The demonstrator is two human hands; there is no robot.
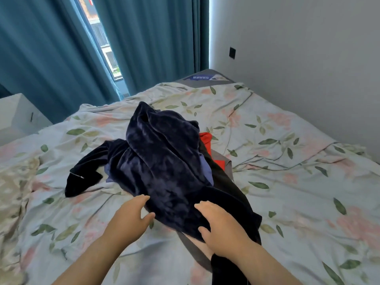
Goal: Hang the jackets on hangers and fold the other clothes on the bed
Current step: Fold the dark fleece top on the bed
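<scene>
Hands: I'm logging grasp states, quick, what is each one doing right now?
Left hand: open, touching the edge of the navy velvet garment.
Right hand: open, resting on that garment.

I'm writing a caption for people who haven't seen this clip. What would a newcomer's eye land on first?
The dark navy velvety garment heaped in the middle of the pale floral sheet stands out most, with a red piece peeking out at its right. The left hand and right hand are at its near edge, and teal curtains fill the back left.
</scene>
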